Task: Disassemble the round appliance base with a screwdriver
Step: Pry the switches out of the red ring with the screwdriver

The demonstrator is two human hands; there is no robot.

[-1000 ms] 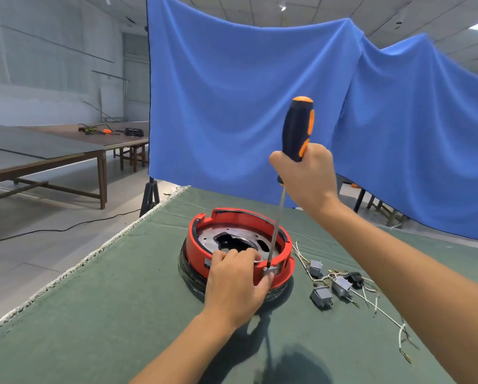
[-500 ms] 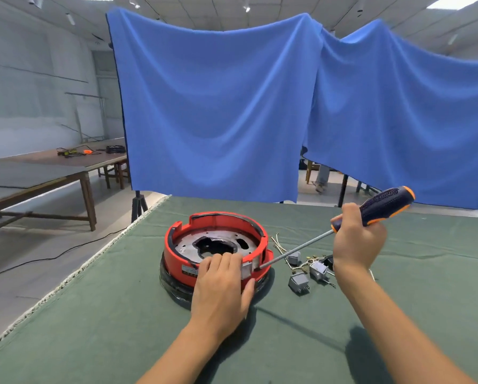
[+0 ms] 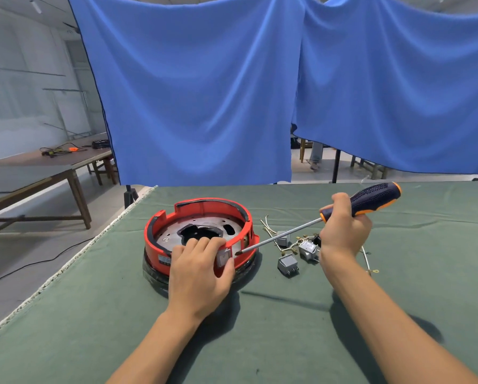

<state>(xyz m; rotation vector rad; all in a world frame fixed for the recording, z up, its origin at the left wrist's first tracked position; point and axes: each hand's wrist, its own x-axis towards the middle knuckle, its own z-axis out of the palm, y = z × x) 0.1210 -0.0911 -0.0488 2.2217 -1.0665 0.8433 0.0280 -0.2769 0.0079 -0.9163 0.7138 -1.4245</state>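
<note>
Our left hand point(image 3: 201, 275) lies palm down over the near rim of the round red plastic appliance base point(image 3: 200, 239), fingers draped across the top edge and thumb pressed against the outer wall beside a small grey switch point(image 3: 223, 257) set in that wall; the hand is clamped on the base. The base sits on the green felt-covered table point(image 3: 93, 314), slightly left of centre, on a black lower ring, with a silvery metal plate point(image 3: 171, 236) and a dark central opening showing inside it. At about 2 o'clock from the base, our right hand point(image 3: 343, 231) is closed around the long screwdriver with a dark blue and orange handle point(image 3: 370, 200), gripping it where handle meets shaft. The steel shaft slants down toward 8 o'clock, and its tip touches the red wall just right of the grey switch. Between the base and our right hand, loose grey switch blocks point(image 3: 287, 264) with thin pale wires point(image 3: 268, 225) lie scattered on the felt. Beyond the table, at 12 o'clock, hangs a large blue cloth backdrop point(image 3: 204, 92), and at 10 o'clock stands a long brown wooden table point(image 3: 52, 167).
</note>
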